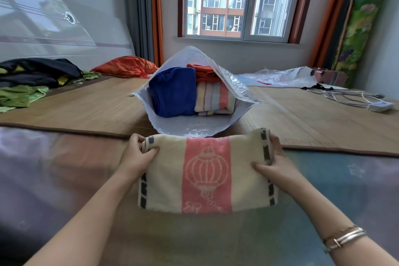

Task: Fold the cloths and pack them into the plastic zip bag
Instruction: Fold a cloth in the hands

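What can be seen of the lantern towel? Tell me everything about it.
The lantern towel is cream terry cloth with a broad pink band down its middle bearing a pale lantern outline, and dark blocky marks along both side edges. It looks folded over at its top edge, held spread in front of the open zip bag. The left hand grips its upper left corner and the right hand its upper right, thumbs on the front. Its lower edge hangs free.
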### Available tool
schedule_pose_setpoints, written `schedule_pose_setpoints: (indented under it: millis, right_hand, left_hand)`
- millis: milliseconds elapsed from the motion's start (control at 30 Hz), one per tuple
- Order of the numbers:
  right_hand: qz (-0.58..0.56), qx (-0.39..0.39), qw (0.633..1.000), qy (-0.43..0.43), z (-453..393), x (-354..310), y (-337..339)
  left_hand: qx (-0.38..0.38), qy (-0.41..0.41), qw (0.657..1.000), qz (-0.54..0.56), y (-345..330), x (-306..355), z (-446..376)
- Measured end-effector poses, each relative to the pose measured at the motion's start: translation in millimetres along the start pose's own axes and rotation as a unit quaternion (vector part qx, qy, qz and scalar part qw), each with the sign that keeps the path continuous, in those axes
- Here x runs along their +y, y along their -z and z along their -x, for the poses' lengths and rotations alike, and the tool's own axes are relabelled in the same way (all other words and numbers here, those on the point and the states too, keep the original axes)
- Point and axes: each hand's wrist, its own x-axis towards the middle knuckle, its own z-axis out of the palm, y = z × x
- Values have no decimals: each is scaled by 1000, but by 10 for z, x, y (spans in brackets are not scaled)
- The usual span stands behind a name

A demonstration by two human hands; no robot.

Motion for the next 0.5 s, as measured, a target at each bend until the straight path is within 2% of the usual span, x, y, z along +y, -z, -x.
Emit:
schedule_pose_setpoints:
  millis: [167,333,433,500]
  right_hand:
    - [-15,12,998,61,121,-332,8]
    - [-2,38,977,210,201,-953,-223]
    - [-8,23,961,277,284,-1224,-367]
    - [-6,13,957,289,288,-1304,-417]
  left_hand:
    - [-55,-87,994,48,76,420,227]
    - [-154,-119,979,66,-79,749,509]
    - [-133,-138,972,139,-154,828,583]
    - [-117,-106,963,220,-145,861,578]
